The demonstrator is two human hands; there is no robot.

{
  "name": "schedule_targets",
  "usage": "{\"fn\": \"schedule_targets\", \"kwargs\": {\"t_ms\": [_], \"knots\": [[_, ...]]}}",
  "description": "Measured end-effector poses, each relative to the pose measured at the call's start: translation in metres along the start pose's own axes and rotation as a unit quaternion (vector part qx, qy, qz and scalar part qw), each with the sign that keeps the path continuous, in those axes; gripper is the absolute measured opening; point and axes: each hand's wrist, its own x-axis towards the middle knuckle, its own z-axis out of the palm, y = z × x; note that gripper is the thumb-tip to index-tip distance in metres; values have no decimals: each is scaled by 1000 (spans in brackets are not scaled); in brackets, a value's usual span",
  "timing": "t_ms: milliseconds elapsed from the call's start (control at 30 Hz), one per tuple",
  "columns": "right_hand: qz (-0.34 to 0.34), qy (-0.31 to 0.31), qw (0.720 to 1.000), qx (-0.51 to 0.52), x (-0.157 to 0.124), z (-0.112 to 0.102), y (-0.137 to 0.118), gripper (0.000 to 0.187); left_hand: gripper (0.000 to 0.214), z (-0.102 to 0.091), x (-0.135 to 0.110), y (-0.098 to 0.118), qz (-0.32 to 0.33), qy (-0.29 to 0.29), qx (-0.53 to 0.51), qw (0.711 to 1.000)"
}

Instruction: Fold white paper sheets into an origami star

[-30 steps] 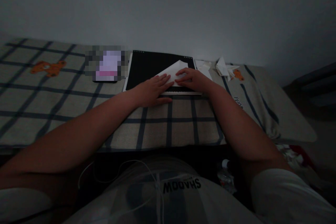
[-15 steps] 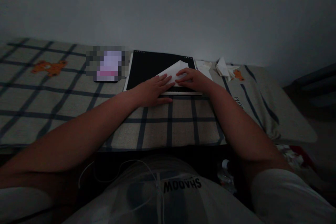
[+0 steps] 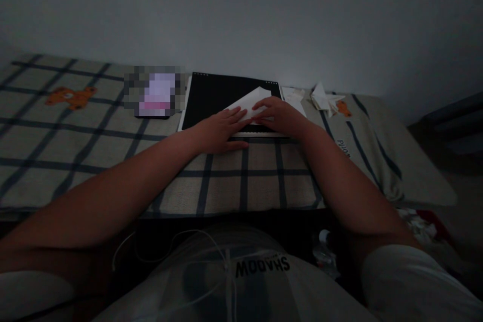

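Note:
A folded white sheet of paper (image 3: 252, 101) lies on a black pad (image 3: 217, 95) on a checked cloth (image 3: 94, 151). My left hand (image 3: 221, 130) rests flat with its fingers stretched out, the fingertips on the paper's near left edge. My right hand (image 3: 277, 114) lies palm down over the paper's right part, its fingers pressing on the sheet. The paper's upper point sticks out beyond both hands.
A blurred-out object (image 3: 155, 91) sits left of the pad. Several folded white paper pieces (image 3: 320, 96) lie at the back right by the wall. An orange bear print (image 3: 70, 96) marks the cloth at left. White cables (image 3: 177, 251) hang over my lap.
My right hand has slid slightly up and left on the paper. The left hand has stayed in place.

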Motion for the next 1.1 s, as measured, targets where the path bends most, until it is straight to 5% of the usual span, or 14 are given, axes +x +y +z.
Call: {"fn": "schedule_targets", "kwargs": {"t_ms": [267,467,833,1000,1100], "knots": [[0,-50,999,-18,4,-5,-8,23,75,-5,3,-3,-6,-16,-62,998],[6,-48,999,1,5,-7,-11,22,67,-11,-1,-28,-30,8,-202,979],[4,-53,999,-3,4,-10,-14,21,101,-23,5,-39,-55,3,-337,940],[4,-48,999,4,4,-7,-10,22,102,-27,3,-40,-56,10,-434,899],[6,-52,999,9,4,-8,-10,22,108,-26,2,-42,-59,4,-396,916]]}}
